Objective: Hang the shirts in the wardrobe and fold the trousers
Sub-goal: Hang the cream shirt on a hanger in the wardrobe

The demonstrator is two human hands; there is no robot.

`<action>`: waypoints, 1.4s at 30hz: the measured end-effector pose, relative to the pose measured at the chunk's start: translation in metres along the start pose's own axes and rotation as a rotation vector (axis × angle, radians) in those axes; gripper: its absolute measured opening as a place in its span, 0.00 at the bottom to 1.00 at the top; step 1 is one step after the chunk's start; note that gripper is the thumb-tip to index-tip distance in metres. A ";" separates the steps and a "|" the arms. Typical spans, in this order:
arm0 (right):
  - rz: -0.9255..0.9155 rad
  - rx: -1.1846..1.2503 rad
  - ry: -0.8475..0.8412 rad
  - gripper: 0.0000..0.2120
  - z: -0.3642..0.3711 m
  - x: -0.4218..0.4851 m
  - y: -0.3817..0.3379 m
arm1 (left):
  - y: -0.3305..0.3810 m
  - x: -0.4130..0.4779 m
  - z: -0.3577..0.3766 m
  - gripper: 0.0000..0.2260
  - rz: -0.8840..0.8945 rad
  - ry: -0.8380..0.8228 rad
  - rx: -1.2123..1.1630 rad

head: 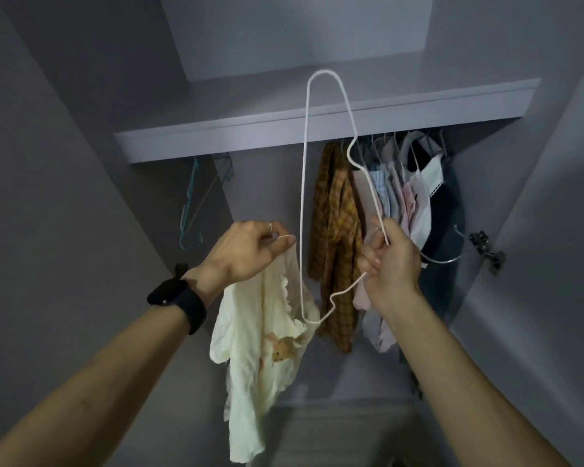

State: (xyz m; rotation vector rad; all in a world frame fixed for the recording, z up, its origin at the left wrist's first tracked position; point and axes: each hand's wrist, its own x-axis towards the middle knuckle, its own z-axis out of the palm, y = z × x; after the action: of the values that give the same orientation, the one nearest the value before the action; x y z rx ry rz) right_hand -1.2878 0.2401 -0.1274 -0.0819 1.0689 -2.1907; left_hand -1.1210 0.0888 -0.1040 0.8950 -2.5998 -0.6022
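1. Cream shirt (257, 332) hangs before the wardrobe (270, 183), its top pinched in the grip of the left hand (246, 251).
2. Right hand (390, 264) grips a white wire hanger (304, 163), upended just beside it.
3. Plaid shirt (338, 230) hangs behind, under the shelf (216, 139).

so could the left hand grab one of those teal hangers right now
Probably not yet: the left hand is pinching the cream shirt. The way to the teal hangers looks free otherwise.

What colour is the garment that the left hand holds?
The garment is pale cream-yellow, seen best in the head view.
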 end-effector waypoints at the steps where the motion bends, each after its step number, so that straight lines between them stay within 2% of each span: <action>1: -0.012 0.050 -0.048 0.11 0.012 -0.001 -0.004 | 0.003 0.000 -0.006 0.08 0.008 0.014 -0.008; 5: -0.087 0.051 -0.162 0.15 0.052 0.011 -0.006 | 0.011 -0.004 -0.031 0.08 -0.003 0.058 -0.067; 9: -0.194 -0.105 -0.225 0.22 0.071 0.030 0.007 | 0.009 -0.008 -0.060 0.08 -0.051 0.103 -0.271; 12: -0.134 -0.188 -0.225 0.26 0.078 0.046 0.020 | 0.011 -0.012 -0.082 0.11 -0.050 0.136 -0.421; 14: -0.142 -0.290 -0.220 0.23 0.082 0.056 0.027 | 0.012 -0.016 -0.097 0.11 -0.050 0.176 -0.471; 17: -0.256 -0.621 -0.212 0.16 0.084 0.070 0.028 | 0.004 -0.021 -0.114 0.07 -0.070 0.222 -0.443; 21: -0.392 -0.932 -0.201 0.14 0.084 0.085 0.015 | -0.020 -0.030 -0.124 0.08 -0.171 0.287 -0.456; 23: -0.431 -0.987 -0.197 0.14 0.087 0.086 0.007 | -0.030 -0.034 -0.121 0.09 -0.203 0.293 -0.407; 29: -0.542 -1.244 -0.279 0.16 0.101 0.080 -0.010 | -0.049 -0.029 -0.107 0.08 -0.269 0.304 -0.045; 33: -0.620 -1.212 -0.172 0.17 0.107 0.080 -0.020 | -0.061 -0.029 -0.110 0.07 -0.235 0.290 0.101; 38: -0.598 -1.448 -0.274 0.17 0.105 0.061 -0.019 | -0.058 -0.025 -0.108 0.11 -0.270 0.274 0.318; 42: -0.678 -1.323 -0.336 0.18 0.119 0.054 -0.014 | -0.043 -0.021 -0.101 0.13 -0.264 0.310 0.366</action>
State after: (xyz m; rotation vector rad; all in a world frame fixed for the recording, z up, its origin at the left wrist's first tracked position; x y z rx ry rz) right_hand -1.2960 0.1333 -0.0516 -1.4879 2.2789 -1.4284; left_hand -1.0399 0.0430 -0.0421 1.3403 -2.3601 -0.0317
